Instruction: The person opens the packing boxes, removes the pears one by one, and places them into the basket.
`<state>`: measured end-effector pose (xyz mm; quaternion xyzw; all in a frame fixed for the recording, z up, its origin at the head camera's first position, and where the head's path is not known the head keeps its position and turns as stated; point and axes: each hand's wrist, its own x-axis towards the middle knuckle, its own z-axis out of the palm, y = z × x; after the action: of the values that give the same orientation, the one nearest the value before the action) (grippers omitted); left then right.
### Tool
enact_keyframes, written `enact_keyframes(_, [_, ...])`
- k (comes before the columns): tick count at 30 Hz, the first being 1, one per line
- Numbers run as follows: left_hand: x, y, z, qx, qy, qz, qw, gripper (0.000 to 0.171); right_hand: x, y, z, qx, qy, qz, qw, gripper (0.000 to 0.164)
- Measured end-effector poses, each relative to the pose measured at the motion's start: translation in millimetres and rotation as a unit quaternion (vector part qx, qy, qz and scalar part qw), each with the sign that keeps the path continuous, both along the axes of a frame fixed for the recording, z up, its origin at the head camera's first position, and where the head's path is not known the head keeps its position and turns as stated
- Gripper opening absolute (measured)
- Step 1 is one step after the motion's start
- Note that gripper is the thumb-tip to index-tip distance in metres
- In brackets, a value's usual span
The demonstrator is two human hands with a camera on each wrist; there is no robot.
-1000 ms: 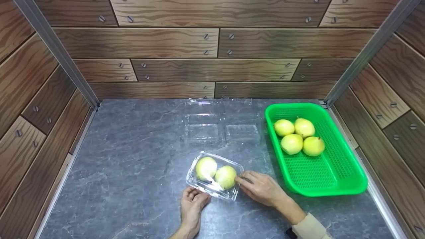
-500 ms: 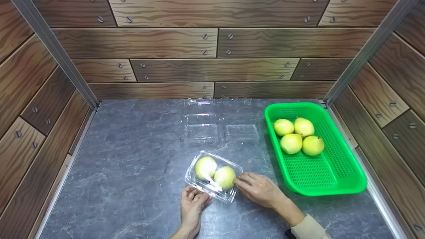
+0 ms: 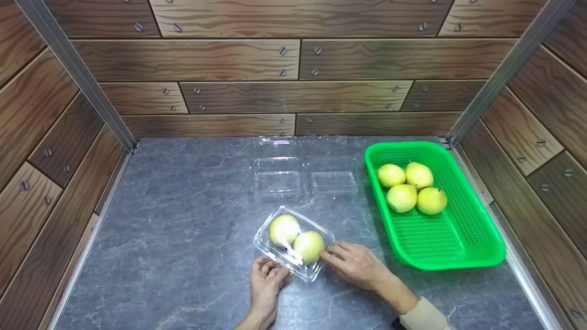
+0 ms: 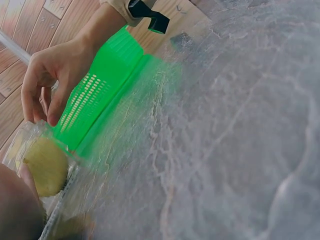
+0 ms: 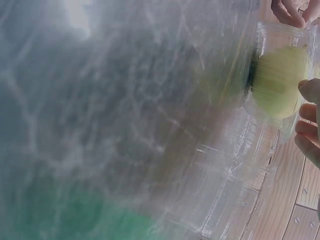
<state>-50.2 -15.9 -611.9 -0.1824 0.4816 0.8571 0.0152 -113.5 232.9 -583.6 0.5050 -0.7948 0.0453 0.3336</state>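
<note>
A clear plastic clamshell box (image 3: 297, 269) with two yellow-green pears (image 3: 309, 247) inside lies slanted at the front middle of the table. My left hand (image 3: 266, 286) holds its front edge, thumb on the near side and fingers curled at the left. At the box's right end my right hand (image 3: 353, 266) grips the corner with thumb and fingertips. The left wrist view shows the right hand (image 4: 57, 75) reaching down to the box, one pear (image 4: 47, 165) showing through the plastic. Seen from the right wrist, a pear (image 5: 279, 82) fills the box close to the fingertips.
A green plastic basket (image 3: 451, 254) stands at the right, several pears (image 3: 402, 198) grouped in its left back part. Behind the held box, more clear plastic boxes (image 3: 277, 183) lie in the back middle of the grey marbled table (image 3: 174, 220). Wood-patterned walls (image 3: 229, 59) enclose the back and sides.
The box has turned slightly clockwise, its right end swinging toward me. My right hand has followed it a little left and nearer; the left hand has stayed almost in place.
</note>
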Motion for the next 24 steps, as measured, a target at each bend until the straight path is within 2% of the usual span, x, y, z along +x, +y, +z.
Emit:
enact_keyframes(5, [-3.3, 0, 0.9, -0.004, 0.0, -0.004, 1.0, 0.066, -2.6, -1, 0.1, -0.001, 0.011, 0.013, 1.0, 0.026])
enact_keyframes(12, [-5.6, -1, 1.7, -0.006, 0.0, -0.009, 0.9999, 0.065, -8.2, 4, 1.1, 0.032, 0.074, 0.018, 0.997, 0.032])
enact_keyframes(18, [-6.1, -2, 1.6, 0.005, 0.005, -0.009, 0.9999, 0.064, -12.1, 7, 3.1, 0.042, 0.082, 0.02, 0.996, 0.029])
enact_keyframes(24, [-6.6, -3, 1.2, 0.007, 0.006, -0.014, 0.9999, 0.065, -13.5, 4, 2.2, 0.039, 0.112, 0.05, 0.992, 0.03])
